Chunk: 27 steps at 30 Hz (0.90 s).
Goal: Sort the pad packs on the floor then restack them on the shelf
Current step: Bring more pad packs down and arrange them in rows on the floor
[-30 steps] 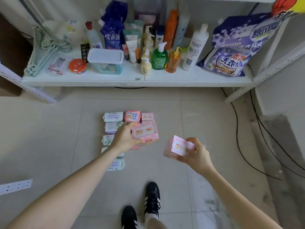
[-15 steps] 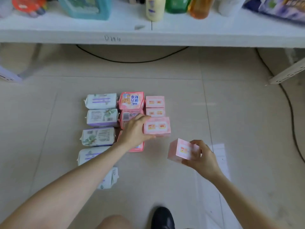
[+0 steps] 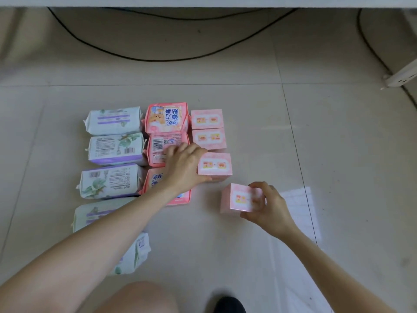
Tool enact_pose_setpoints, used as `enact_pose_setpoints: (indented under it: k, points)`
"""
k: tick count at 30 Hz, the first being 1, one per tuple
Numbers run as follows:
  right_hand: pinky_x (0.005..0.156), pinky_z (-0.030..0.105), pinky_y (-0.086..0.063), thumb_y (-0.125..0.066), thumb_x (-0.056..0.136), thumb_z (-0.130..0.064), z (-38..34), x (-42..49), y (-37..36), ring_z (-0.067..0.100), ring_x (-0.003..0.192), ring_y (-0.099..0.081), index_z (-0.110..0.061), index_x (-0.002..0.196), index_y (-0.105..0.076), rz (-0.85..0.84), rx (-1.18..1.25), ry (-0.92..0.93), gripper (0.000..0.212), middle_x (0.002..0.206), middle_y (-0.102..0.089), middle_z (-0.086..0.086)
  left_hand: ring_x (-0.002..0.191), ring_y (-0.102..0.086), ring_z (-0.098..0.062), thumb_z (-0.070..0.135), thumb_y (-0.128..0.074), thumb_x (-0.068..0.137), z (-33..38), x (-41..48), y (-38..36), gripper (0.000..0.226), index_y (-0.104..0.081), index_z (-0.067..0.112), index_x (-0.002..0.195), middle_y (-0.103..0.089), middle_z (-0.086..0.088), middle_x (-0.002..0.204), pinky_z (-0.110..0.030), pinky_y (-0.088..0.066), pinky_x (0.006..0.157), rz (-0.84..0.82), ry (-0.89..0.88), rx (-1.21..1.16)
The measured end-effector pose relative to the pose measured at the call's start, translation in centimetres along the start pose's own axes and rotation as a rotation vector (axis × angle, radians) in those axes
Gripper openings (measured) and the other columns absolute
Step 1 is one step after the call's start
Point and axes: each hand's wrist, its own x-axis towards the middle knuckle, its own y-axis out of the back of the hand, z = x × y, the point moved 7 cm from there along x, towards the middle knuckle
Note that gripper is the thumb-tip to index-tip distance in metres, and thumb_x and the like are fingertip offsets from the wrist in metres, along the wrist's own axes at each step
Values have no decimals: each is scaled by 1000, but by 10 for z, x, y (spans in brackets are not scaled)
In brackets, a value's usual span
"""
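Observation:
Pad packs lie in three columns on the tiled floor. Several white-and-purple packs form the left column, and my left forearm partly hides the nearest ones. Three pink soft packs fill the middle column. On the right, two small pink boxes lie in a line, and my left hand grips a third pink box just below them on the floor. My right hand holds a fourth pink box a little nearer and to the right, tilted.
The white shelf's front edge runs along the top. A black cable curves over the floor under it. A shelf leg stands at the upper right. My knee and shoe show at the bottom.
The view has dropped and come closer to the floor, and the shelf's bottles are out of sight. My left hand has brought its pink box down behind the two boxes; my right hand lowered its box.

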Motion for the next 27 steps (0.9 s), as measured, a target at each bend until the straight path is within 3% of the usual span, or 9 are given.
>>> enact_pose_setpoints:
  k: [7,11,15,18,22,27]
  points:
    - [74,25,-49,-83,64,-21,-6,7,-19,-4,76,-56,-28,122,-51,-32,-76,53,66,116,-48,-6,114,-46,-17,65,-67,71,-2,4,-7,72,-56,24,129,-56,7,126,-36,-19,91,-76,-17,127]
    - [82,32,-49,-82,67,-23,-7,11,-29,18,102,-59,-23,135,-44,-24,-69,79,78,125,-50,-2,119,-42,-18,61,-72,68,-5,7,-3,75,-57,23,131,-53,6,130,-35,-19,94,-69,-15,103]
    - [90,24,-41,-81,69,-20,-12,19,-36,21,122,-50,-17,147,-32,-10,-14,88,92,140,-46,3,132,-34,-24,59,-76,64,-12,7,4,82,-56,19,133,-46,0,142,-41,-18,107,3,2,104]
    - [97,25,-41,-80,71,-20,-18,26,-40,20,129,-46,-17,150,-25,-16,41,78,97,146,-43,1,144,-21,-26,62,-73,68,-18,9,2,87,-48,20,140,-35,0,154,-48,-7,115,-15,37,109]
    - [99,31,-45,-80,71,-26,-27,33,-47,19,128,-48,-16,151,-22,-24,84,75,99,145,-45,-1,149,1,-22,67,-58,79,-23,10,-6,83,-35,26,148,-15,5,161,-53,6,116,-101,57,143]
    - [87,36,-53,-81,69,-27,-43,36,-45,15,107,-60,-25,139,-40,7,148,148,81,121,-60,-10,149,9,-22,66,-49,85,-24,9,-10,76,-33,28,149,-7,5,162,-55,11,114,-133,34,170]
